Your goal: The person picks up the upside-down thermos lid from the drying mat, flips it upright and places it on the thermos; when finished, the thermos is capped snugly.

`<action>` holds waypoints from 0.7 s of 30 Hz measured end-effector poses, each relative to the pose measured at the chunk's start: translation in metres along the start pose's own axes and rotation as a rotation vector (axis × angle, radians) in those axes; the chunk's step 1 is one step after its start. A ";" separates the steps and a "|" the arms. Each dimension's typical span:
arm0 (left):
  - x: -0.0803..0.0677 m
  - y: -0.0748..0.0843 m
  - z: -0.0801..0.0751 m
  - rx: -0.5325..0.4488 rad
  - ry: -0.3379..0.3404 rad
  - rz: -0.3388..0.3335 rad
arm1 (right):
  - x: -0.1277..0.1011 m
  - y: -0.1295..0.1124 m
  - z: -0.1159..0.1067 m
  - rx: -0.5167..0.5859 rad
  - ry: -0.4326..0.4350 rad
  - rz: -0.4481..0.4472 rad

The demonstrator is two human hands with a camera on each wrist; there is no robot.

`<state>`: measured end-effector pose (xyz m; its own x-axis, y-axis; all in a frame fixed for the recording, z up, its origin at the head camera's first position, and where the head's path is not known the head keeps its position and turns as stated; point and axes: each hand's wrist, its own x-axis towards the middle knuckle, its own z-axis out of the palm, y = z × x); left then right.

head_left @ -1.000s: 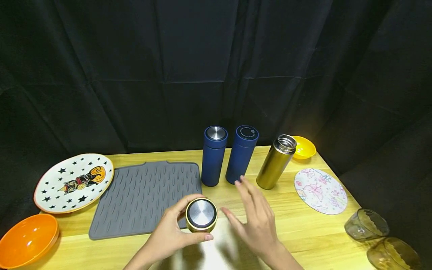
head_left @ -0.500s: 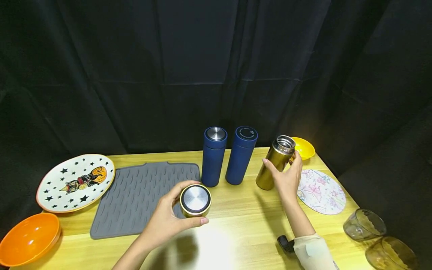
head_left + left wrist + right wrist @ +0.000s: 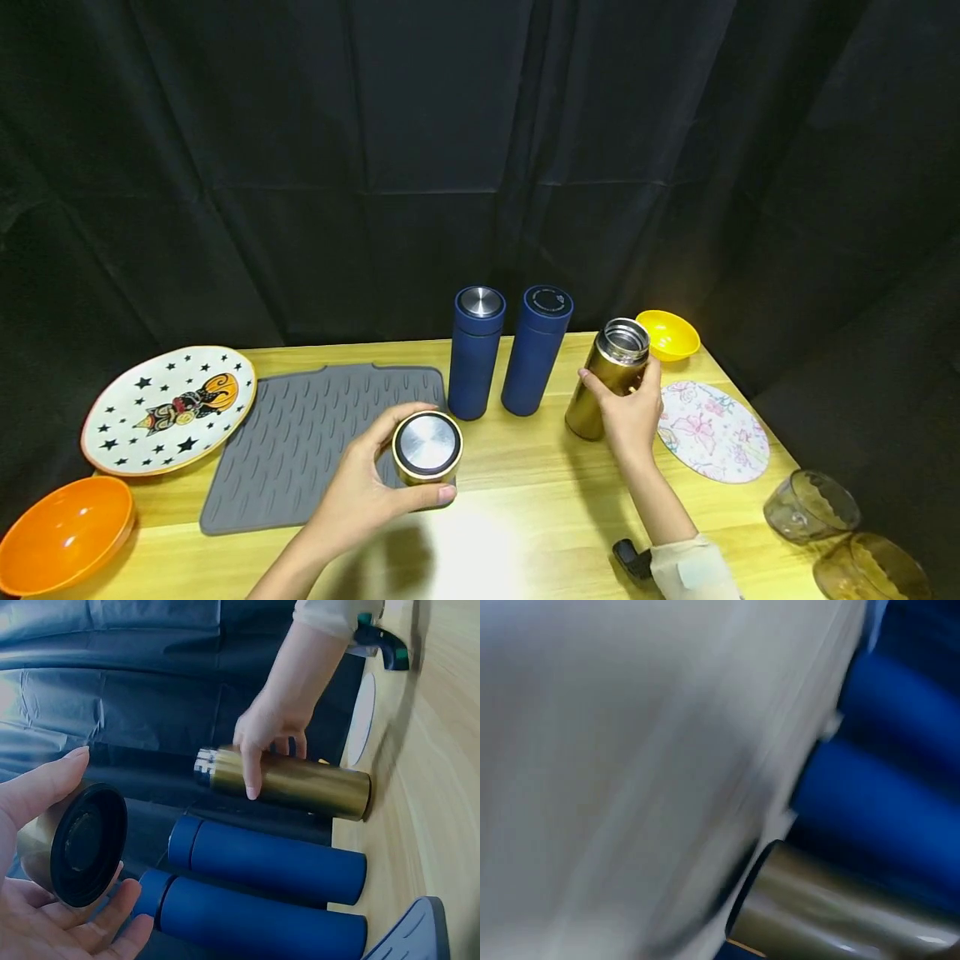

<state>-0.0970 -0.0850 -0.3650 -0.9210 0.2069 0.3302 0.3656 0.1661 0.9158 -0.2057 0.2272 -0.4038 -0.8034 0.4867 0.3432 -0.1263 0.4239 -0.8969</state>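
Left hand [image 3: 360,500] grips the gold lid [image 3: 427,447]: thumb along the near side, fingers [image 3: 390,421] curled over the far side, steel top facing up. Left wrist view shows the lid's dark hollow underside [image 3: 82,844] cupped between thumb and fingers. Lid is held above the worktop [image 3: 525,517], over the right edge of the grey silicone mat [image 3: 300,442].

Right hand [image 3: 630,412] is wrapped round the upper body of the gold flask [image 3: 603,379]; thumb on the left of it, fingers [image 3: 651,375] round the far right side. Flask mouth is open, steel rim showing, flask leaning a bit left. Whether its base touches the worktop can't be told. In the left wrist view the right hand [image 3: 266,739] holds the same flask [image 3: 300,784] near its neck.

Right wrist view is mostly blur: a gold-brown cylinder [image 3: 825,915] and blue shapes [image 3: 885,795] beyond it, nothing more readable.

Just left of the right fingers: two blue flasks [image 3: 475,354] [image 3: 536,350], capped, upright, side by side. Right of them: floral coaster [image 3: 712,432], yellow bowl [image 3: 667,335] behind it. Far right near edge: two amber glasses [image 3: 813,502] [image 3: 870,569]. Left of the left fingers, past the mat: star-pattern plate [image 3: 168,408] and orange bowl [image 3: 63,533].
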 end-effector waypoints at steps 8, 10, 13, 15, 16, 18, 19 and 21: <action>0.012 0.008 0.003 -0.047 -0.018 0.042 | -0.067 -0.043 0.002 0.035 -0.267 -0.033; 0.014 0.011 0.004 -0.065 -0.024 0.048 | -0.081 -0.048 0.006 0.045 -0.322 -0.056; 0.015 0.013 0.008 -0.080 -0.028 0.055 | -0.098 -0.051 0.011 0.064 -0.379 -0.088; 0.017 0.015 0.011 -0.090 -0.026 0.055 | -0.106 -0.049 0.015 0.066 -0.403 -0.107; 0.018 0.015 0.012 -0.093 -0.026 0.056 | -0.109 -0.048 0.016 0.066 -0.409 -0.118; 0.021 0.016 0.016 -0.105 -0.027 0.059 | -0.114 -0.046 0.018 0.058 -0.414 -0.139; 0.023 0.017 0.019 -0.112 -0.027 0.057 | -0.115 -0.044 0.019 0.052 -0.413 -0.147; 0.027 0.017 0.024 -0.125 -0.028 0.056 | -0.117 -0.042 0.020 0.045 -0.410 -0.158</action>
<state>-0.1125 -0.0538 -0.3455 -0.8949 0.2400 0.3763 0.3949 0.0327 0.9182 -0.1179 0.1371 -0.4119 -0.9357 0.0711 0.3456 -0.2837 0.4306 -0.8568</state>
